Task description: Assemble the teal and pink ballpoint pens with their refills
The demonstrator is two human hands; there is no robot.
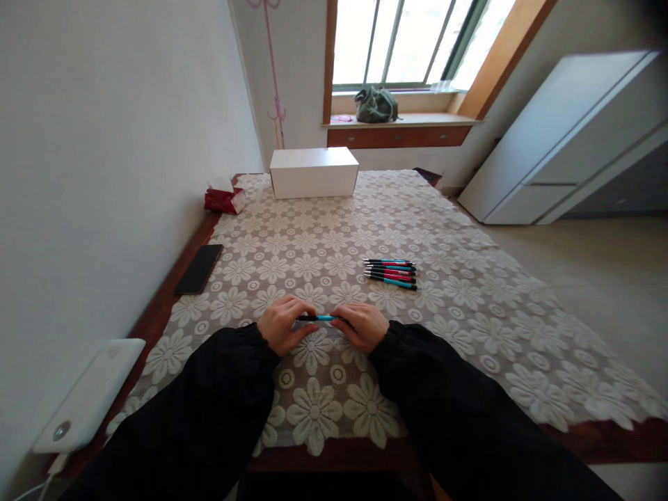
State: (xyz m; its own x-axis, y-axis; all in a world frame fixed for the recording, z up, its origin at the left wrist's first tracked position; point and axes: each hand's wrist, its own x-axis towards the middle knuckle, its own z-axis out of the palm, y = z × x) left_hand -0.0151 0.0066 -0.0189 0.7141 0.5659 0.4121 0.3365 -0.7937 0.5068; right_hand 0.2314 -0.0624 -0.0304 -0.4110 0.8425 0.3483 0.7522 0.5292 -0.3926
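Note:
A pen (324, 318) with a light blue and black barrel lies level between my two hands, just over the lace tablecloth. My left hand (284, 323) pinches its black end between thumb and fingers. At the other end, my right hand (361, 324) is closed round the pen, hiding that tip. Beyond my right hand, several pens (390, 273) in black, red and light blue lie side by side on the cloth.
A white box (314, 174) stands at the table's far end, with a red tissue pack (224, 199) to its left. A dark phone-like slab (199, 269) lies by the left edge. Nearer is a white power strip-like device (90, 396) with a cable. The wall borders the left side.

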